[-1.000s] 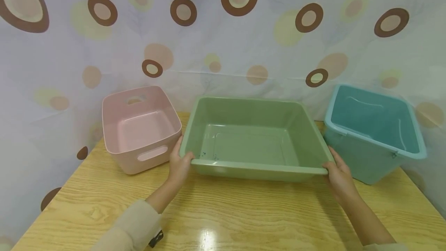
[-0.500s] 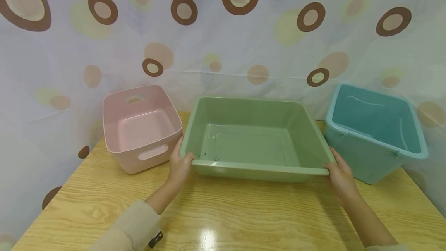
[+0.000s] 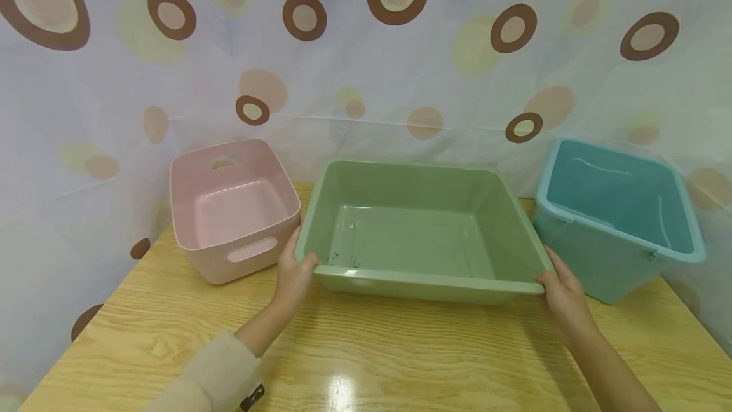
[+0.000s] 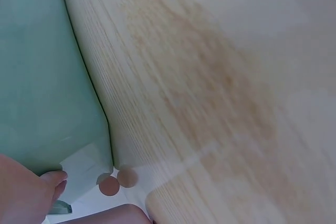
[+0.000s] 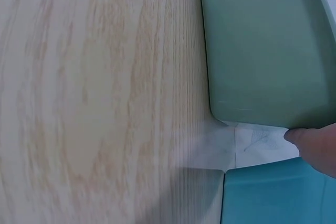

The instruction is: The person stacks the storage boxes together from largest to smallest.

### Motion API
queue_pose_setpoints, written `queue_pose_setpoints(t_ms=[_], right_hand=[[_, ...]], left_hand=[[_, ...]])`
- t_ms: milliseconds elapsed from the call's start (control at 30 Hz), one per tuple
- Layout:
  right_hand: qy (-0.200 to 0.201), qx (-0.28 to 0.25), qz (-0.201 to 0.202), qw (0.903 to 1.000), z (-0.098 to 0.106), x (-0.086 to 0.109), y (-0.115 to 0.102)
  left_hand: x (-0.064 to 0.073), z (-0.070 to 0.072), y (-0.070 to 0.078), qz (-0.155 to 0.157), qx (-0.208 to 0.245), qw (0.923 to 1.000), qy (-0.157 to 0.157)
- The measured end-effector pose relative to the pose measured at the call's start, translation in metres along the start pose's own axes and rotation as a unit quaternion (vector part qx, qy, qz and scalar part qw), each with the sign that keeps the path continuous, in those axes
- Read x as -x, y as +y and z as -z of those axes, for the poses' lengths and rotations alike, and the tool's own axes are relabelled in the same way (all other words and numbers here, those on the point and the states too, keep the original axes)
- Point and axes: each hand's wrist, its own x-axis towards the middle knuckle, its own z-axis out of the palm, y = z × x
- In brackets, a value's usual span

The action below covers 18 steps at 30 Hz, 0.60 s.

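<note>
basin [image 3: 412, 247], green and rectangular, was found at the middle of the wooden table [image 3: 423, 351], with the spotted curtain [image 3: 343, 49] behind it. its long axis ran side to side, across the person's front, so that the line from one hand to the other lay along its near long rim.

grip: the left hand [image 3: 294, 275] held the basin's near left corner, thumb hooked over the rim and fingers along the outer left wall. the right hand [image 3: 565, 301] held the near right corner in like manner, thumb on the rim. both were pinching the basin's edge; neither was nearer, as each had one end of the same side. the body of the basin lay beyond and between the hands, its far rim unheld. in judgement, any move would turn on that: near corners gripped, bulk ahead.

clearance: the pink basket [image 3: 243, 212] stood just left of the basin, close by the left fingers; the teal bin [image 3: 600, 253] stood just right of it, near the right hand. contact at either could not be told. both wrist views showed the basin's lower edge at the tabletop; whether it bore full weight was not determined.
</note>
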Motion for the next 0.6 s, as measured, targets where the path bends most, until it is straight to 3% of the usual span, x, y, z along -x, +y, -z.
queue_pose_setpoints(t_ms=[600], right_hand=[[0.002,-0.024,0.025,0.9994,0.0014,0.004,0.0057]], left_hand=[[0.0061,0.0017,0.0018,0.0,0.006,1.0,0.002]])
